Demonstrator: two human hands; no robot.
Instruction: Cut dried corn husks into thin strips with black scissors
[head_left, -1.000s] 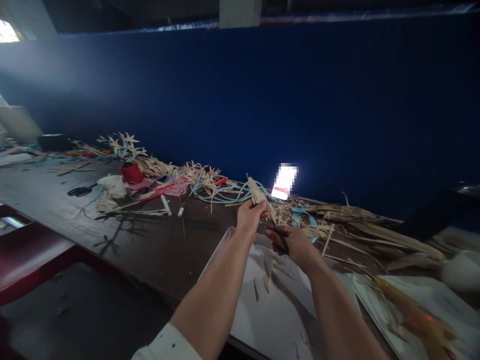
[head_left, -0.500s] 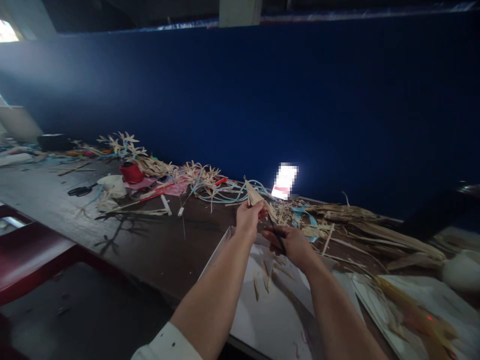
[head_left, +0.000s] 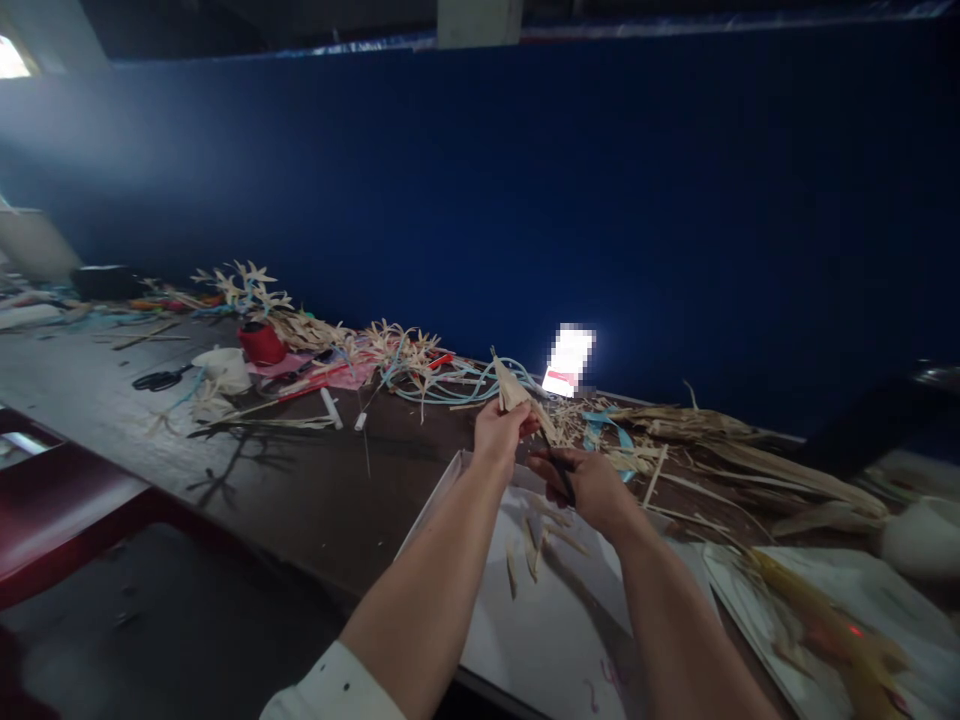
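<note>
My left hand (head_left: 498, 436) is closed on a pale dried husk piece (head_left: 511, 385), whose pointed tip stands up above the fingers. Close on its right, my right hand (head_left: 585, 487) is wrapped round dark-handled scissors (head_left: 561, 478). The blades reach up toward the lower edge of the husk; whether they touch it I cannot make out. Beneath both hands lies a shallow white box (head_left: 540, 640), with several husk scraps (head_left: 534, 550) in it.
Dried husk strips (head_left: 750, 460) and a yellow glue gun (head_left: 832, 620) lie to the right. Leftward are husk flowers (head_left: 405, 350), a red thread spool (head_left: 261, 343), a white cup (head_left: 225, 370) and black scissors (head_left: 161, 378). A blue wall (head_left: 480, 200) rises behind; a red chair (head_left: 67, 510) stands at left.
Both hands keep their hold and have barely shifted. My right hand and the scissors have turned slightly, with the handle a little farther right.
</note>
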